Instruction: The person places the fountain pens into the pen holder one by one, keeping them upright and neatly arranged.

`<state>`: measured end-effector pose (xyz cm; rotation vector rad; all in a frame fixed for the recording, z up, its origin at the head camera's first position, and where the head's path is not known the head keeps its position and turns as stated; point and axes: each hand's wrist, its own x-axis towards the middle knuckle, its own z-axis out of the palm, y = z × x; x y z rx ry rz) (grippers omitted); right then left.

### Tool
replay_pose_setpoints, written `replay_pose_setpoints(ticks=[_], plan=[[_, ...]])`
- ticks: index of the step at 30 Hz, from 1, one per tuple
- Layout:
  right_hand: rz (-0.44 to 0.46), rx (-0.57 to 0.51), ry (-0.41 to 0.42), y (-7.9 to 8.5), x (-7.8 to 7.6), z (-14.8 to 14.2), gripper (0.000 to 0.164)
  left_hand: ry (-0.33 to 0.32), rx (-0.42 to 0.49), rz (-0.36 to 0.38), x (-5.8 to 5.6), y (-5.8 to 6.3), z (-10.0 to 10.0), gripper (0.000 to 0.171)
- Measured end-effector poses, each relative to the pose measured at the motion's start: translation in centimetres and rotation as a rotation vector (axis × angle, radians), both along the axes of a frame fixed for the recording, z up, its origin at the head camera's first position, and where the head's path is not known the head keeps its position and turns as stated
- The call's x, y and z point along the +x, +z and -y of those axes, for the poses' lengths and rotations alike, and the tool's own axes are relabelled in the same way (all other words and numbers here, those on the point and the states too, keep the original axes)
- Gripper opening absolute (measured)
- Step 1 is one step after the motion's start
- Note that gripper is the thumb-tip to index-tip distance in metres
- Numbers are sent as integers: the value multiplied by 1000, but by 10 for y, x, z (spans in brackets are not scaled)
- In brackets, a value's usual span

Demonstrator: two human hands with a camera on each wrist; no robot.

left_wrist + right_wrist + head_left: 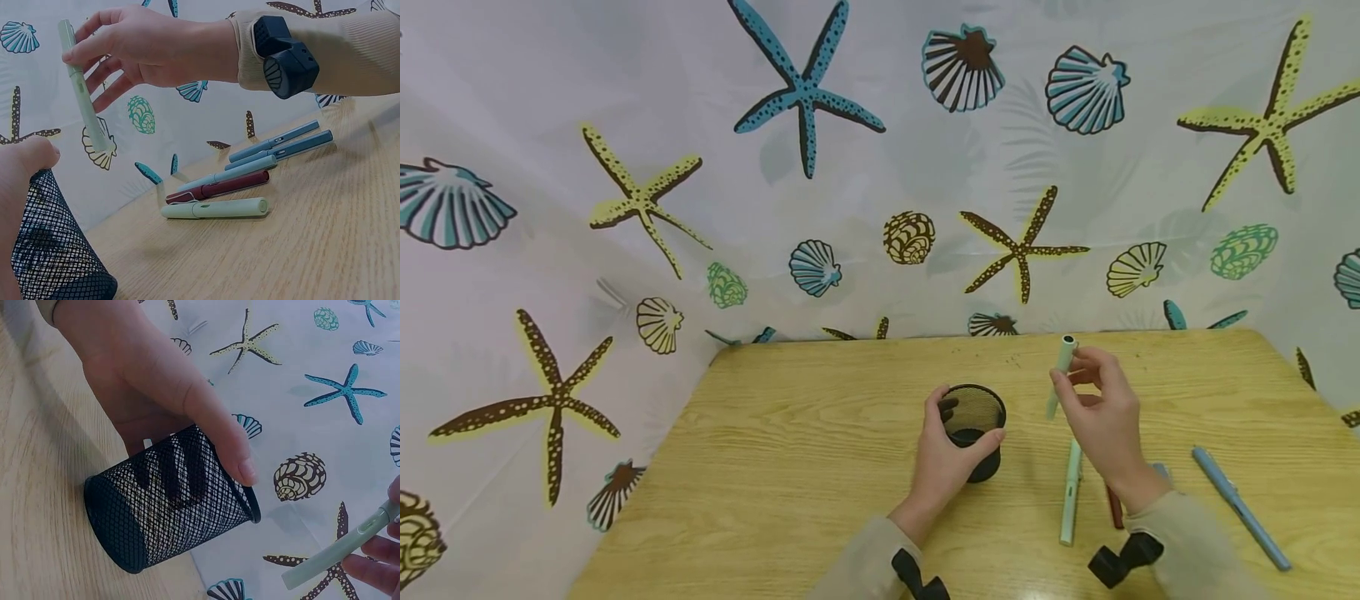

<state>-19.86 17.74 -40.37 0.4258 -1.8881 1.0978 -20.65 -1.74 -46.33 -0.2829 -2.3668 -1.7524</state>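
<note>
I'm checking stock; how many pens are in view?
6: one pen in the right hand; on the table right of the cup, a pale green pen, a maroon pen, a pale blue pen and two blue pens. More may be hidden.

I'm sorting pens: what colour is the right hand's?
The pen is pale green, clearest in left wrist view.

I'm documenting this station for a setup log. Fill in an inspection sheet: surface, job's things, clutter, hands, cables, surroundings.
Surface: wooden table.
Job's things: black mesh cup; pale green pen in the air; on the table, another green pen, a dark red pen, a pale blue pen and two darker blue pens.
Clutter: nothing seen.
Hands: left hand grips the cup; right hand pinches the raised pen.
Cables: nothing seen.
Surroundings: white sheet printed with starfish and shells.
</note>
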Motion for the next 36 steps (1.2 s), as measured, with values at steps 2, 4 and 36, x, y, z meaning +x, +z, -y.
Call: replay_pose_setpoints(ticks=[2, 4, 36], plan=[[-6, -7, 15, 1, -1, 4, 44, 1, -2, -5, 0, -1, 0, 89], [-13, -16, 30, 3, -1, 9, 43, 1, -2, -3, -1, -1, 0, 89], [20, -56, 163, -1, -14, 52, 39, -4, 5, 27, -4, -3, 0, 90]])
